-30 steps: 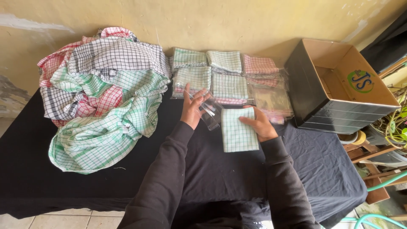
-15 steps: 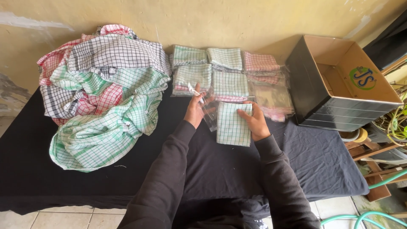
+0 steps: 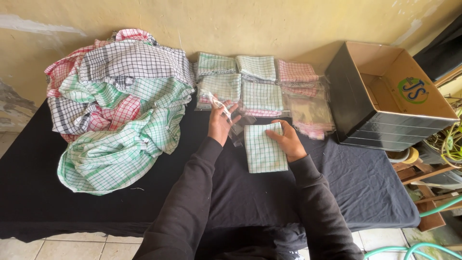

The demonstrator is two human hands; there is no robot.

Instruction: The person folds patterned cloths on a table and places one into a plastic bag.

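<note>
A folded green-checked cloth (image 3: pixel 263 151) lies on the black table cover (image 3: pixel 96 202) in front of me. My right hand (image 3: pixel 288 140) grips its right edge, fingers on top. My left hand (image 3: pixel 222 123) holds a clear plastic bag (image 3: pixel 239 126) by its mouth, just left of the cloth's upper end. The bag's open side faces the cloth and touches its top left corner. Both arms wear dark sleeves.
A heap of loose checked cloths (image 3: pixel 115 101) in green, red and dark lies at the left. Folded, bagged cloths (image 3: pixel 260 84) are stacked at the back, with clear bags (image 3: pixel 308 115) beside them. An open black cardboard box (image 3: pixel 390 96) stands at the right. A wall runs behind.
The folded cloth has shifted slightly up and left toward the bag, and my left hand has lifted the bag's mouth closer to the cloth's top edge.
</note>
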